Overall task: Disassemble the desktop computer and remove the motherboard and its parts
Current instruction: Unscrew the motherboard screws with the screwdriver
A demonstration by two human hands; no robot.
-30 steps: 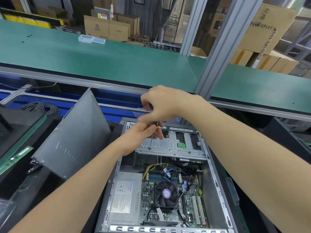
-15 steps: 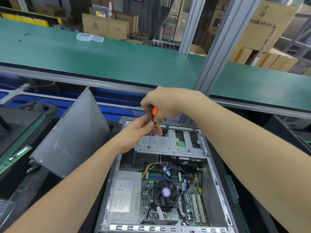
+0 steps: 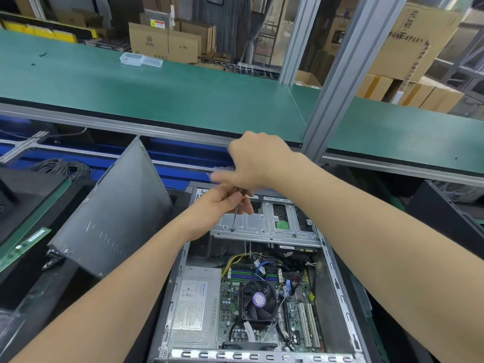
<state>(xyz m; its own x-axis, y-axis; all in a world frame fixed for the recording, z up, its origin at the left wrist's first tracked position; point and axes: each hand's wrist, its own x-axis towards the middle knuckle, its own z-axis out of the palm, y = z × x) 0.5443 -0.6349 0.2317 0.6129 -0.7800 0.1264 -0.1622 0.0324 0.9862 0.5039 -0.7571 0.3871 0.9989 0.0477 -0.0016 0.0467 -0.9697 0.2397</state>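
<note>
An open desktop case [image 3: 337,284] lies below me, showing the motherboard [image 3: 296,305], a CPU fan [image 3: 259,301] and a grey power supply [image 3: 193,305]. A silver drive cage [image 3: 267,226] spans the case's far end. A screwdriver [image 3: 235,218] stands tip-down on the cage's left part. My left hand [image 3: 222,205] pinches its shaft near the orange collar. My right hand [image 3: 256,161] sits over the handle top, fingers blurred, hiding most of the handle.
The removed grey side panel [image 3: 112,218] leans to the left of the case. A green memory stick [image 3: 26,244] lies further left by a coil of black cables [image 3: 62,166]. A green bench [image 3: 183,93] with a clear plastic box [image 3: 141,60] runs behind; an aluminium post [image 3: 337,79] rises at right.
My right hand has turned on the screwdriver handle and its fingers have spread out to the left. The orange handle is now mostly covered. My left hand stays on the shaft.
</note>
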